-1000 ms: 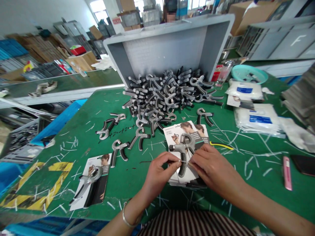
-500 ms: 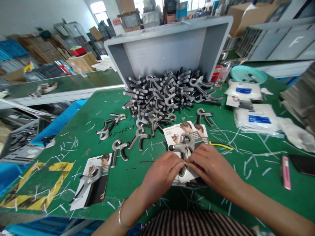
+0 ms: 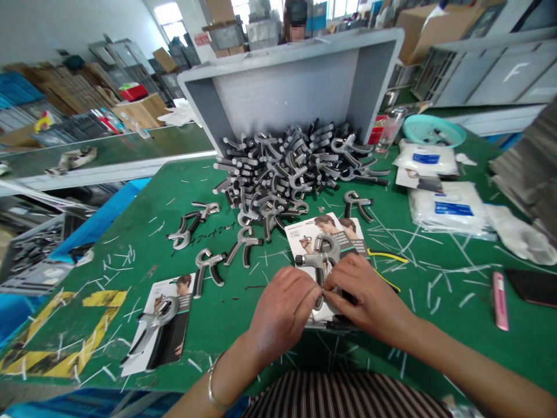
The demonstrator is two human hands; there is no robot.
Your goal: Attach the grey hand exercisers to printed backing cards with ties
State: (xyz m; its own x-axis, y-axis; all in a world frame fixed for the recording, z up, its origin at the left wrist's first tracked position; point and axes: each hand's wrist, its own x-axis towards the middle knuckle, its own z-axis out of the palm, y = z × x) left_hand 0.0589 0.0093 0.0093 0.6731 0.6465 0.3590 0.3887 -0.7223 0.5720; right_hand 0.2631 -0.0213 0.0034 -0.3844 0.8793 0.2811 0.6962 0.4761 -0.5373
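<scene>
A grey and black hand gripper (image 3: 321,258) lies on a printed backing card (image 3: 308,234) near the front of the green table (image 3: 174,191). My left hand (image 3: 282,310) and my right hand (image 3: 368,299) meet over its lower handle, fingertips pinched together on a thin tie that is mostly hidden. Both hands cover the lower part of the card. Behind it a large heap of loose hand grippers (image 3: 287,165) spills from a tipped grey crate (image 3: 287,81).
A finished carded gripper (image 3: 159,325) lies at the front left; loose grippers (image 3: 194,223) sit nearby. White bags (image 3: 448,206), a teal bowl (image 3: 433,130), a pink cutter (image 3: 498,301) and a dark phone (image 3: 533,286) are on the right. Another person stands behind the crate.
My hands have closed in from apart until the fingertips meet over the gripper's handle, now covering more of the card. The view has shifted slightly.
</scene>
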